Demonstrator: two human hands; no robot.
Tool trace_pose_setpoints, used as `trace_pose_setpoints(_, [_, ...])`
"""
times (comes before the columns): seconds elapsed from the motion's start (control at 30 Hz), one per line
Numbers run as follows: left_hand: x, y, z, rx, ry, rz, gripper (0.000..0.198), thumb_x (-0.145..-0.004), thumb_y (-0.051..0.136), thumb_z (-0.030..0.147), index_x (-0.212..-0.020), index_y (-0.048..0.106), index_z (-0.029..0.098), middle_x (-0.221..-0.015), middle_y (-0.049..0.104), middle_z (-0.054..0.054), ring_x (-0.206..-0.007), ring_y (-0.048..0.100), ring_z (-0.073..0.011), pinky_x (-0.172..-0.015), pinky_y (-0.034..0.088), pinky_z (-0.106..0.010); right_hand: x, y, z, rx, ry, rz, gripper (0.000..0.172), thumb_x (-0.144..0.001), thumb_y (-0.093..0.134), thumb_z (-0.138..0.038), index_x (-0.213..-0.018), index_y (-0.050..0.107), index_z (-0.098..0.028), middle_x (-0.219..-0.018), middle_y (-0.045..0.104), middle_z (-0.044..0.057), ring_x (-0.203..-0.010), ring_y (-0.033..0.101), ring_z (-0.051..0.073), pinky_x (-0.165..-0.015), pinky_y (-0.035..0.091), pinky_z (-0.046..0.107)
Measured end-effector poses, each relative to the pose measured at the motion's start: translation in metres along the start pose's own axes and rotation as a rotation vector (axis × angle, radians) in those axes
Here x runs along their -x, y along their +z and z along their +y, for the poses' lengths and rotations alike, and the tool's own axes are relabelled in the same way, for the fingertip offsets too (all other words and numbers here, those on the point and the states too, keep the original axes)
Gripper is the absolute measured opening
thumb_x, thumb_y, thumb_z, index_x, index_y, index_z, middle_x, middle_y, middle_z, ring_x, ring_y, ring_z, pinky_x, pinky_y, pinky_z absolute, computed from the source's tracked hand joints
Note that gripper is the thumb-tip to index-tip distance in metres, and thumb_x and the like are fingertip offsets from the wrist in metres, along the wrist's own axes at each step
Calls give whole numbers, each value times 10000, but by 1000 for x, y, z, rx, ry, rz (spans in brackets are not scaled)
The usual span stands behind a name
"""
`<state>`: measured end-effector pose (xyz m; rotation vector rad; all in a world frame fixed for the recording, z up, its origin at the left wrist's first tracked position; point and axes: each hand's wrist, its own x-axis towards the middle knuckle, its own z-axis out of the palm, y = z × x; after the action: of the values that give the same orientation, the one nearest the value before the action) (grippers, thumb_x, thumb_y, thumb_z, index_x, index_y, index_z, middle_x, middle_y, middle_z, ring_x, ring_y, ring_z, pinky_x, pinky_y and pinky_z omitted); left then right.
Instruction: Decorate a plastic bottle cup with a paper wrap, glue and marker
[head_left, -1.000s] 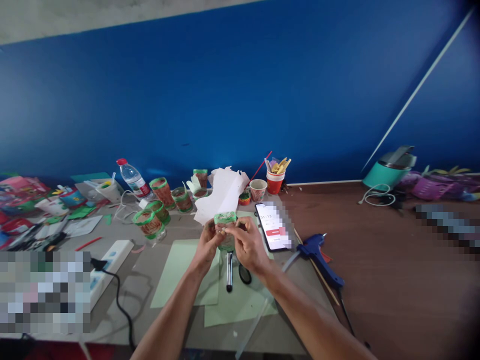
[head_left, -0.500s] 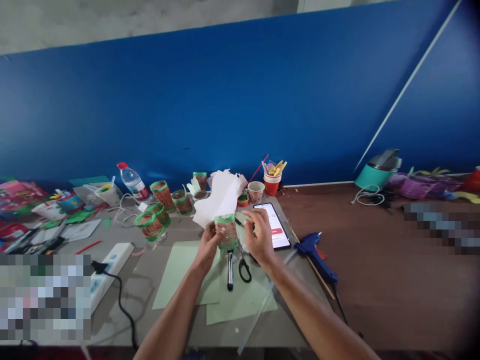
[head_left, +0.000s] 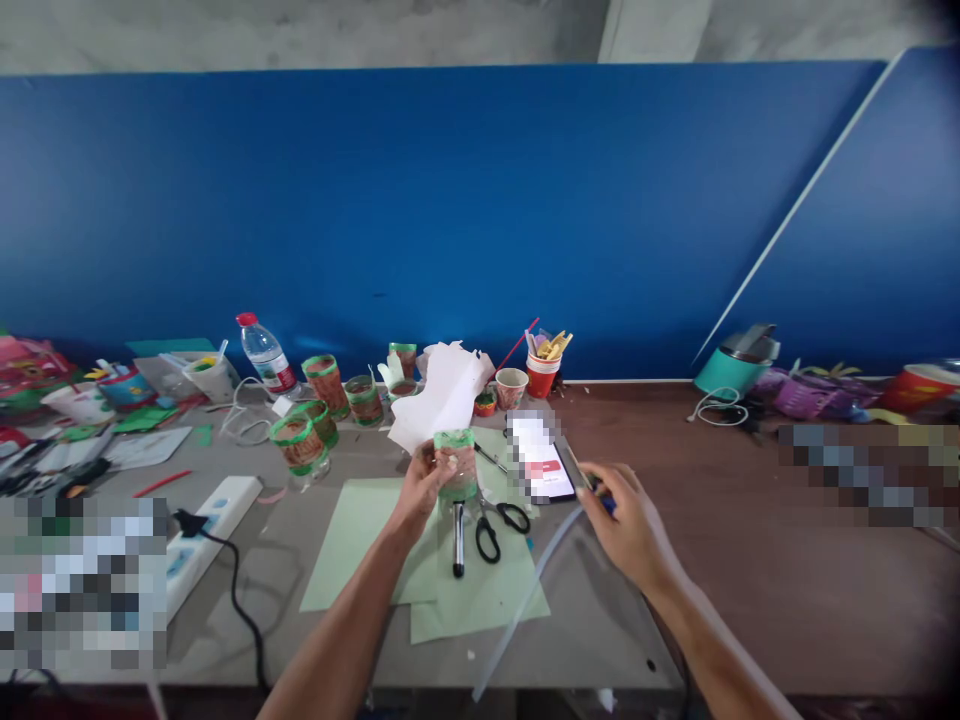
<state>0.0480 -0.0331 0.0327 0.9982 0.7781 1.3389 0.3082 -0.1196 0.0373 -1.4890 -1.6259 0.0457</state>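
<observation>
My left hand (head_left: 424, 490) is closed round a small clear cup (head_left: 456, 468) with a green rim and a brownish band, held above the pale green paper. To the right, my right hand (head_left: 626, 515) has its fingers curled around the blue glue gun (head_left: 604, 498); most of the gun is hidden behind the hand. Between the hands lie black-handled scissors (head_left: 489, 540) and a black and silver pen (head_left: 458, 540) on the green sheets (head_left: 360, 550). A phone (head_left: 559, 482) with its screen lit lies just left of my right hand.
Several similar green-rimmed cups (head_left: 325, 388) stand behind on the left, near a water bottle (head_left: 268, 358). Crumpled white paper (head_left: 442, 395) lies beyond my left hand. A power strip (head_left: 225, 510) with a black cable is at left. A clear glue stick (head_left: 517, 620) lies in front.
My right hand has moved right, from beside the cup to the glue gun, and closed on it. My left hand still holds the cup. The view has tilted slightly.
</observation>
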Motion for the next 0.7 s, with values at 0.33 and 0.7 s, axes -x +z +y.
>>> trace_pose_setpoints(0.33, [6, 3, 6, -32, 20, -69, 260, -663, 780, 311, -798, 611, 165, -710, 600, -7, -650, 527, -134, -671, 446, -285, 50, -19, 52, 624, 258, -320, 472, -822, 546, -396, -1230, 528, -159, -1031, 620, 151, -929, 630, 323, -750, 473, 408])
trace_pose_setpoints(0.7, [0, -7, -7, 24, -4, -22, 410, -614, 814, 313, -924, 594, 160, -782, 598, -8, -730, 561, -141, -732, 444, -288, 28, -17, 58, 343, 448, -330, 351, -829, 459, -292, -1124, 589, -152, -1022, 696, 175, -940, 660, 323, -783, 474, 409])
